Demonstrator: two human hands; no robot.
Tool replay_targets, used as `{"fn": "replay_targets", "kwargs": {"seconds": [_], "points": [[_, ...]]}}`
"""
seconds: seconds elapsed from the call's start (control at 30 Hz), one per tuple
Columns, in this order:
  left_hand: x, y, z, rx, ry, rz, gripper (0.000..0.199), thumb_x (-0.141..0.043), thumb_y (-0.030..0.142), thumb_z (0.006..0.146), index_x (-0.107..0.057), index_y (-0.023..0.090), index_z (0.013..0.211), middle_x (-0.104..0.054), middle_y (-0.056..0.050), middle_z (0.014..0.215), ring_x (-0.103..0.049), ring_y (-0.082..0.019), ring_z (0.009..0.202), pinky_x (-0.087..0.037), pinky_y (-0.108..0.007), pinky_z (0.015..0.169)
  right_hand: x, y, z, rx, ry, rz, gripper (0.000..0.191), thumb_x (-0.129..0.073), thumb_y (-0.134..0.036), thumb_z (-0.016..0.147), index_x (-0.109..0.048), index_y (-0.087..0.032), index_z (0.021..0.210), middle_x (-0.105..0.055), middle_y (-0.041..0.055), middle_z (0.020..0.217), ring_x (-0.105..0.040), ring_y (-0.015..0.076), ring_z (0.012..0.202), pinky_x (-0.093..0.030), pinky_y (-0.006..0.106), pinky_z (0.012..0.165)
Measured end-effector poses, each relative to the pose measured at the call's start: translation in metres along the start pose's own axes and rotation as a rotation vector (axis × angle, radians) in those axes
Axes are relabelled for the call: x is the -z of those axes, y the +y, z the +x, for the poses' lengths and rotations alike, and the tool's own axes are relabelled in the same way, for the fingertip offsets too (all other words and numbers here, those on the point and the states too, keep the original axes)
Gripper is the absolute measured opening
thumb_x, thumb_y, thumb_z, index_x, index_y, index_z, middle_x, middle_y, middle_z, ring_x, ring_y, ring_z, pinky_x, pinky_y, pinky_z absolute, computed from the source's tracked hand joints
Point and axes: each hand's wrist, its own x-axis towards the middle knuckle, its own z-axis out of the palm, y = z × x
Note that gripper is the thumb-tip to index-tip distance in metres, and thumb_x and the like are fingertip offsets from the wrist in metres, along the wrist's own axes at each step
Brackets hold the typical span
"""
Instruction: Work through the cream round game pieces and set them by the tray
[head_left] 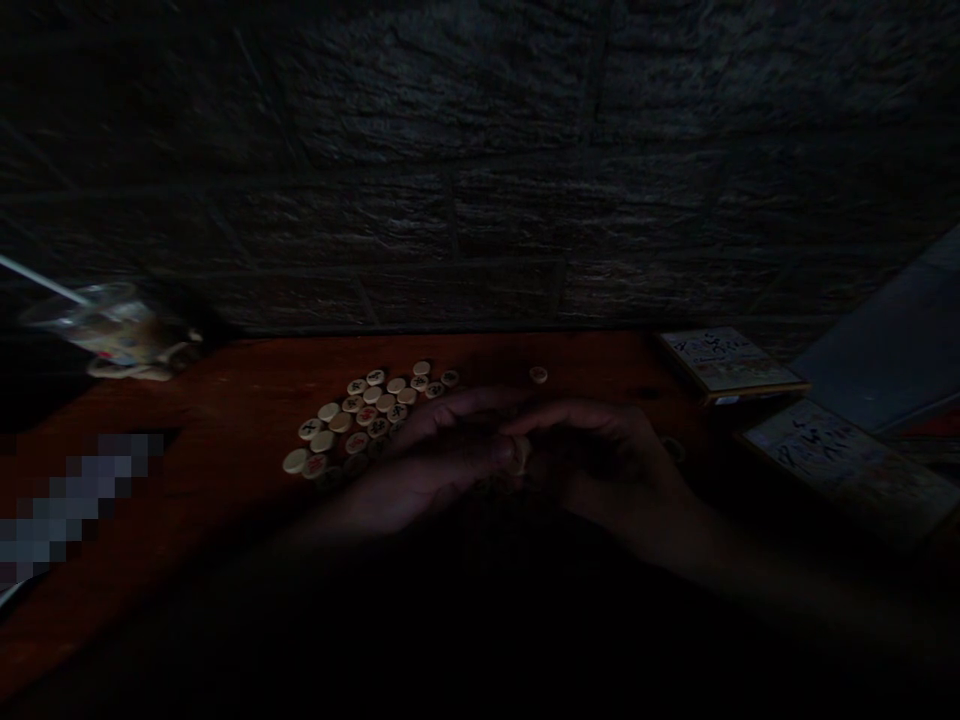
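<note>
Dim light covers the wooden table [240, 400], where several round pale pieces [340, 422] with black or red characters lie in a cluster left of centre. My left hand [442, 455] is at the right edge of that cluster, its thumb pressed on a round piece [519, 455]. Facing it from the right, my right hand [622, 460] has curved fingers reaching to the left hand's fingertips; its palm side is in deep shadow, and what it holds, if anything, is hidden. One red-marked piece [538, 375] lies apart beyond the hands.
A clear cup [124, 325] with a straw stands at the back left. At the right are two flat boxes [720, 358] [855, 465] with dark lettering. A dark stone-block wall [450, 220] rises behind the table. A blurred-out flat object [75, 510] lies at the left.
</note>
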Motion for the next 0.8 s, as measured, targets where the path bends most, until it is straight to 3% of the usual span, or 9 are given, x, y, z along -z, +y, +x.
{"fn": "replay_targets", "kwargs": {"seconds": [0.13, 0.37, 0.47, 0.6, 0.8], "points": [[-0.0008, -0.0007, -0.0014, 0.022, 0.012, -0.042, 0.049, -0.080, 0.019, 0.088, -0.069, 0.020, 0.135, -0.075, -0.015, 0.129, -0.073, -0.030, 0.118, -0.059, -0.039, 0.099, 0.0001, -0.0011, 0.0007, -0.026, -0.007, -0.004, 0.019, -0.078, -0.011, 0.083, -0.082, -0.022, 0.099, -0.082, 0.0004, 0.091, -0.076, 0.0134, 0.081, -0.060, 0.023, 0.074], [-0.0017, 0.0007, 0.0018, -0.029, -0.028, -0.108, 0.038, -0.081, 0.017, 0.087, -0.076, 0.021, 0.125, -0.078, -0.010, 0.116, -0.077, -0.022, 0.099, -0.063, -0.032, 0.089, 0.0008, 0.0030, -0.0014, 0.025, 0.006, -0.032, 0.030, -0.081, -0.010, 0.082, -0.080, -0.022, 0.109, -0.078, -0.0005, 0.088, -0.072, 0.0112, 0.078, -0.057, 0.021, 0.071], [-0.0020, 0.0011, 0.0024, -0.027, 0.004, -0.111, 0.036, -0.080, 0.015, 0.087, -0.076, 0.020, 0.122, -0.078, -0.010, 0.114, -0.076, -0.023, 0.101, -0.064, -0.031, 0.087, 0.0006, 0.0036, -0.0019, 0.043, 0.009, -0.043, 0.030, -0.082, -0.010, 0.082, -0.080, -0.023, 0.109, -0.077, -0.0005, 0.087, -0.072, 0.0116, 0.077, -0.058, 0.022, 0.071], [-0.0012, 0.0009, 0.0021, -0.030, -0.017, -0.104, 0.038, -0.079, 0.014, 0.087, -0.076, 0.020, 0.124, -0.076, -0.011, 0.121, -0.075, -0.024, 0.106, -0.063, -0.031, 0.088, 0.0004, 0.0029, -0.0024, 0.049, 0.019, -0.073, 0.029, -0.082, -0.012, 0.082, -0.080, -0.022, 0.109, -0.076, -0.0005, 0.085, -0.072, 0.0123, 0.076, -0.059, 0.024, 0.071], [-0.0016, 0.0031, 0.0026, 0.003, -0.021, -0.128, 0.038, -0.080, 0.017, 0.085, -0.075, 0.019, 0.123, -0.076, -0.012, 0.116, -0.076, -0.024, 0.097, -0.064, -0.033, 0.080, -0.0016, -0.0012, -0.0021, -0.001, 0.011, -0.046, 0.015, -0.080, -0.020, 0.088, -0.079, -0.021, 0.103, -0.080, 0.0017, 0.089, -0.074, 0.0134, 0.077, -0.059, 0.024, 0.070]]}}
